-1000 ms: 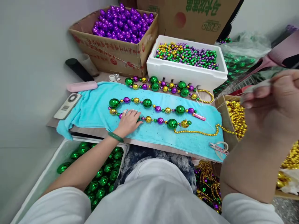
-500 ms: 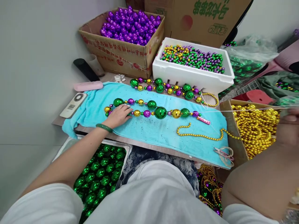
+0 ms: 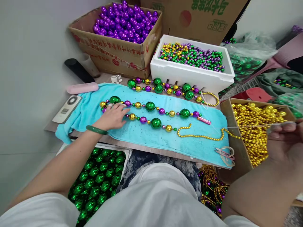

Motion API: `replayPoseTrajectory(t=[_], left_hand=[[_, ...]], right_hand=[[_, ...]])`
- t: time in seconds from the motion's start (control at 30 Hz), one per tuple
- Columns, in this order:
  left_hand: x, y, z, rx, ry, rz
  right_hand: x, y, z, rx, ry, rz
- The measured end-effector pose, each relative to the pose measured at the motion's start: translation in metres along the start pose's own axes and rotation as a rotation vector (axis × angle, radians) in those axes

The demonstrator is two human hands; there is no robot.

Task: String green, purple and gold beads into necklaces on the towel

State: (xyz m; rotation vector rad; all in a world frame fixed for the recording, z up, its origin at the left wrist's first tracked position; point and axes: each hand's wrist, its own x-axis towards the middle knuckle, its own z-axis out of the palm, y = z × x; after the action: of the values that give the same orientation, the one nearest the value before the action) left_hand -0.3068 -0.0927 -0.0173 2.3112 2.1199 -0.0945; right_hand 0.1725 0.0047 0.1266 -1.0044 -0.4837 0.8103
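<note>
A strand of purple, gold and green beads (image 3: 156, 123) lies in a long loop on the turquoise towel (image 3: 151, 142). Over the loop's left end rests my left hand (image 3: 113, 116), fingers spread and touching the beads, some of which it hides. At the far right my right hand (image 3: 285, 135) is closed in a pinch on a thin white string (image 3: 248, 126), stretched taut toward the towel. Gold bead chain (image 3: 201, 136) curves across the towel near the strand's right end. A small pink-labelled piece (image 3: 204, 120) lies by the upper row of beads.
Behind the towel lie finished-looking bead strands (image 3: 158, 89), a white foam box (image 3: 189, 70) of small beads and a carton (image 3: 113, 47) of purple ones. Scissors (image 3: 224, 155) lie at the towel's right corner, beside a carton (image 3: 233, 126) of gold beads. Green balls (image 3: 94, 179) fill a lower box.
The strand's front row has shifted toward me, apart from the back row. My right hand has come lower with the string. The left hand's fingers have spread, and the whole view has shifted slightly.
</note>
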Motion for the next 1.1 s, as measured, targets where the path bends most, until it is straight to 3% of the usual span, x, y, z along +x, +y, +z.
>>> replayPoseTrajectory(t=[0.13, 0.27, 0.37, 0.53, 0.7, 0.83, 0.97, 1.1], left_hand=[[0.017, 0.088, -0.021, -0.189, 0.142, 0.104], [0.045, 0.177, -0.01, -0.378, 0.169, 0.315], [0.06, 0.208, 0.007, -0.352, 0.147, 0.337], [0.055, 0.198, 0.012, -0.299, 0.136, 0.339], [0.037, 0.16, 0.003, -0.163, 0.162, 0.32], [0.03, 0.138, 0.009, -0.05, 0.194, 0.273], [0.025, 0.136, 0.02, 0.091, 0.197, 0.254], [0.028, 0.144, 0.031, 0.067, 0.247, 0.232]], right_hand=[[-0.016, 0.001, 0.008, -0.177, -0.322, -0.217], [-0.026, -0.008, 0.016, -0.166, -0.44, -0.266], [-0.027, -0.019, 0.017, -0.158, -0.423, -0.314], [-0.007, -0.02, 0.004, -0.137, -0.374, -0.336], [0.018, 0.01, -0.015, -0.161, -0.343, -0.167], [0.023, 0.039, -0.024, -0.216, -0.36, -0.017], [0.022, 0.056, -0.027, -0.247, -0.43, 0.031], [0.024, 0.064, -0.028, -0.239, -0.432, 0.032]])
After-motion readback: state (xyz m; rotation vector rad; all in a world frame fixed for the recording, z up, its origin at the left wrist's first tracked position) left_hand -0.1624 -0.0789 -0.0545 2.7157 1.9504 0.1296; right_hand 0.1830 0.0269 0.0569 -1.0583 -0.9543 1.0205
